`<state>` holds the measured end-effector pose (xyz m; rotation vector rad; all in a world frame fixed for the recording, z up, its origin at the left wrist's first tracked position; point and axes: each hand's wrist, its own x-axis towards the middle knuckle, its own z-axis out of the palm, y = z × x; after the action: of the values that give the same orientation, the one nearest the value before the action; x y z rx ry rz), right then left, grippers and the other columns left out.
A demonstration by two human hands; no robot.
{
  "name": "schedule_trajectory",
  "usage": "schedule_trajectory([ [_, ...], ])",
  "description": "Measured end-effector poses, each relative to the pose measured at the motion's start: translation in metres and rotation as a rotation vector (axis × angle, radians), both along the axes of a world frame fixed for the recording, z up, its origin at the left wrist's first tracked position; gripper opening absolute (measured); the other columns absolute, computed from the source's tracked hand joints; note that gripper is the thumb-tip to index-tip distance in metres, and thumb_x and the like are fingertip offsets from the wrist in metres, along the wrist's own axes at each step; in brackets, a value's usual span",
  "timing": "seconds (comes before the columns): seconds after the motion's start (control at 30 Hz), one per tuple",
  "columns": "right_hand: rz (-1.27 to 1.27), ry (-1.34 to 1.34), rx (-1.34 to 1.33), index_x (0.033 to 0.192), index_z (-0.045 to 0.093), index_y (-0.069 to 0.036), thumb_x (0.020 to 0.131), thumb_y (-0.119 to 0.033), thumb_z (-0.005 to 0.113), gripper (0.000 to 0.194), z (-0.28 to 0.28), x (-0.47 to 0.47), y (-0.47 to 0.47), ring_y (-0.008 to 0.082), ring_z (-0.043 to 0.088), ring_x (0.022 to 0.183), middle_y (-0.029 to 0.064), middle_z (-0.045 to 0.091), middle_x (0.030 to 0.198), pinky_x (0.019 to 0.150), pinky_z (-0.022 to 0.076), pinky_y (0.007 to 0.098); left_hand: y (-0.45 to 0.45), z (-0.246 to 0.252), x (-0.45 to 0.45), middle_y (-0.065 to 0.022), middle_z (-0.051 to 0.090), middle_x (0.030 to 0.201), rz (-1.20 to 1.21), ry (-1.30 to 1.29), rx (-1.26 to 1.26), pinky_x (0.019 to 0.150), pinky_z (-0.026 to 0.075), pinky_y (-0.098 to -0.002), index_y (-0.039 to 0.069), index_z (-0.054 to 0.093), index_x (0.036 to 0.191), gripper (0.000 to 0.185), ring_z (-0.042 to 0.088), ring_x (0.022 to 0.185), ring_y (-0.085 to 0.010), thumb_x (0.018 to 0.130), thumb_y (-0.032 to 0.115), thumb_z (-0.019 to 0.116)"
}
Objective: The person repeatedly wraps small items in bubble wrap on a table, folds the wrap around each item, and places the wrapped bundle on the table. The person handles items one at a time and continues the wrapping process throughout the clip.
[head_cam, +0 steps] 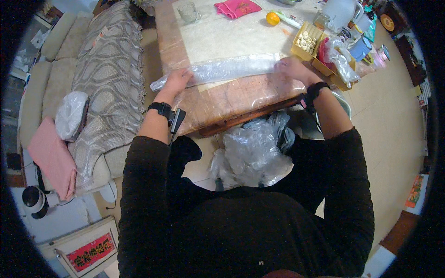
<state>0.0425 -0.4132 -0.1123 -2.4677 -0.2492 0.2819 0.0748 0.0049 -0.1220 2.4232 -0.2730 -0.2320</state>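
A long strip of folded clear plastic [233, 68] lies across the near part of the table, crinkled and shiny. My left hand [178, 81] grips it near its left end, and a twisted tip of the plastic sticks out past the wrist. At the opposite end, my right hand [295, 69] has its fingers curled on the plastic, slightly blurred. Some of the fingertips are hidden. Under the strip are a pale sheet [222, 41] and the table's plastic-covered brown surface [236, 100].
A yellow box of white pieces [298, 47] stands right of my right hand, with jugs and jars beyond. An orange fruit [273, 18], pink cloth [238, 8] and glass mug [188, 12] sit farther back. Crumpled plastic bags [253, 149] are below the table edge. A sofa [100, 80] runs along the left.
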Motion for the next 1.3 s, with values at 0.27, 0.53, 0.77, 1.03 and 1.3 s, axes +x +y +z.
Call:
schedule_trajectory([
  [0.27, -0.300, -0.155, -0.438, 0.092, 0.063, -0.002, 0.083, -0.028, 0.048, 0.032, -0.036, 0.046, 0.021, 0.0357, 0.060, 0.087, 0.0203, 0.062, 0.093, 0.081, 0.0460, 0.0427, -0.021, -0.022, 0.020, -0.0215, 0.060, 0.103, 0.190, -0.154, 0.436, 0.083, 0.045, -0.0424, 0.000, 0.058, 0.099, 0.031, 0.058, 0.096, -0.0339, 0.086, 0.023, 0.042],
  [0.53, -0.357, -0.200, -0.403, 0.092, 0.060, -0.001, 0.085, -0.028, 0.047, 0.032, -0.035, 0.035, 0.035, 0.0358, 0.060, 0.087, 0.0202, 0.062, 0.090, 0.079, 0.0461, 0.0438, -0.062, 0.002, -0.007, -0.0131, 0.040, 0.133, 0.023, -0.407, 0.755, 0.096, 0.033, -0.0494, 0.013, 0.042, 0.127, 0.042, 0.039, 0.120, -0.0360, 0.089, 0.030, 0.040],
  [0.77, -0.348, -0.249, -0.698, 0.098, 0.061, -0.006, 0.085, -0.021, 0.046, 0.025, 0.003, 0.030, 0.065, 0.0306, 0.057, 0.099, 0.0143, 0.061, 0.103, 0.081, 0.0455, 0.0444, -0.112, -0.005, -0.048, -0.0061, 0.007, 0.149, -0.070, -0.113, 0.620, 0.100, 0.006, -0.0664, 0.025, 0.015, 0.142, 0.075, 0.003, 0.135, -0.0401, 0.082, 0.064, 0.036],
  [1.03, 0.242, -0.467, -0.378, 0.134, 0.037, -0.016, 0.086, -0.048, 0.042, 0.057, -0.029, -0.013, 0.121, 0.0344, 0.018, 0.134, 0.0161, 0.026, 0.142, 0.107, 0.0160, 0.0505, -0.111, -0.012, -0.046, -0.0058, 0.007, 0.149, -0.060, -0.123, 0.618, 0.100, 0.005, -0.0671, 0.026, 0.016, 0.142, 0.075, 0.002, 0.135, -0.0384, 0.081, 0.065, 0.036],
  [1.3, 0.027, -0.251, -0.577, 0.137, 0.031, -0.018, 0.091, -0.043, 0.035, 0.053, -0.017, 0.004, 0.076, 0.0337, 0.017, 0.134, 0.0112, 0.023, 0.145, 0.108, 0.0127, 0.0513, -0.109, -0.009, -0.047, -0.0053, 0.006, 0.149, -0.067, -0.103, 0.601, 0.100, 0.003, -0.0661, 0.027, 0.016, 0.142, 0.075, -0.001, 0.136, -0.0369, 0.081, 0.065, 0.037],
])
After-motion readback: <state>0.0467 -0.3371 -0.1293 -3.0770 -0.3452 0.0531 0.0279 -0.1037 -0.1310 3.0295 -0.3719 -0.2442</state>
